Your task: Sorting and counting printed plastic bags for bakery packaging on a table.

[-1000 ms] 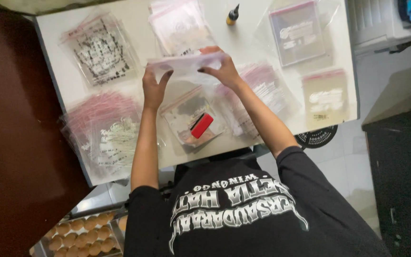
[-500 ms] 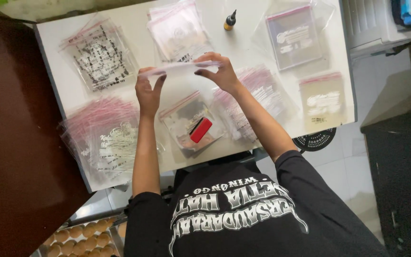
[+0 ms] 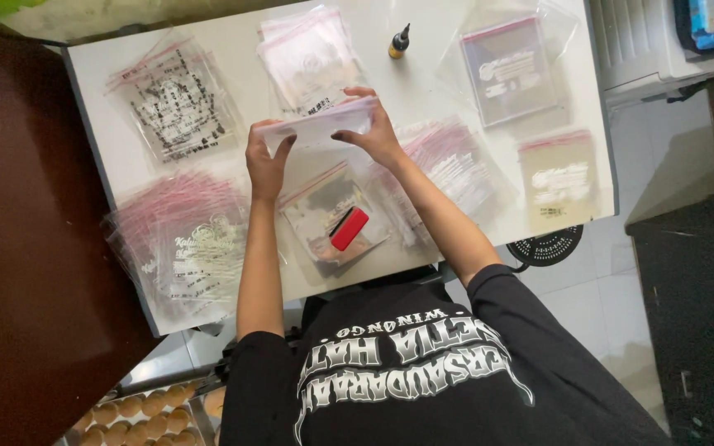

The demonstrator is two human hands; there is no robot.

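Both hands hold one flat clear plastic bag edge-on above the middle of the white table. My left hand pinches its left end and my right hand grips its right end from above. Just below the hands lies a small stack of bags with a red and black block on top. Another pile of printed bags with pink strips lies right behind the held bag.
More bag piles cover the table: far left, near left, right of my forearm, and two at the right. A small yellow dropper bottle stands at the back. Trays of round brown items sit low left.
The held bag has shifted slightly toward the far side of the table and turned flatter, edge-on. Both hands stay on its ends.
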